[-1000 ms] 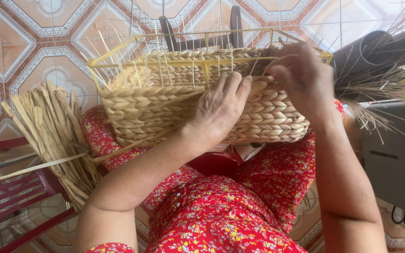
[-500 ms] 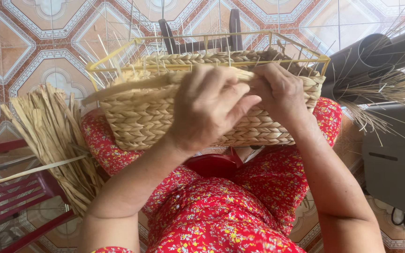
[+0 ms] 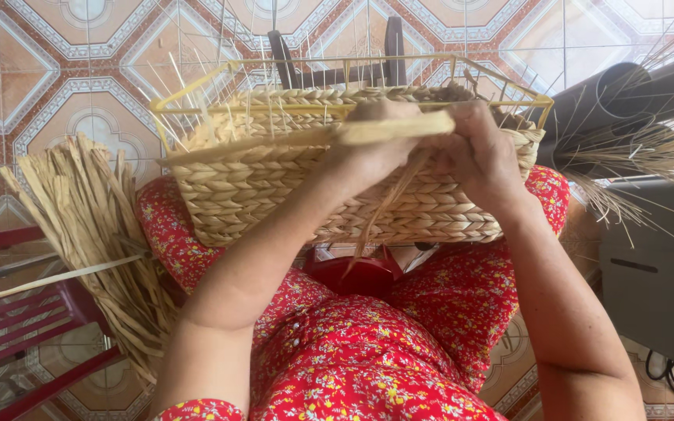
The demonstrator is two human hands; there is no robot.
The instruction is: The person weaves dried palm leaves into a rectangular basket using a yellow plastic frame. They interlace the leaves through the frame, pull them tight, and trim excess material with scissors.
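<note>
The basket [image 3: 329,175] sits tipped on the person's lap, over the red flowered dress [image 3: 368,359], its woven wall facing the camera and the yellow wire frame [image 3: 352,66] standing above the finished rows. Both hands work at the top edge: the left hand [image 3: 376,144] is closed around a flat pale strand [image 3: 306,136] that runs out leftward along the rim, and the right hand [image 3: 481,152] is curled shut over the rim just beside it, fingers tucked into the weave, pinching where the strand meets the wall. A few loose fibres [image 3: 376,218] trail down between the wrists. To do this row well, I'd judge the strand wants steady tension along the rim, kept flat and not twisted, while the right hand pins the last stitch so it cannot slacken. The thin upright stakes [image 3: 220,109] need to stay evenly spaced as the strand passes them. A bundle [image 3: 95,226] of spare straw lies at the left knee, within reach, beside a red chair [image 3: 17,312]; dark tubes [image 3: 626,101] lie at the right.
</note>
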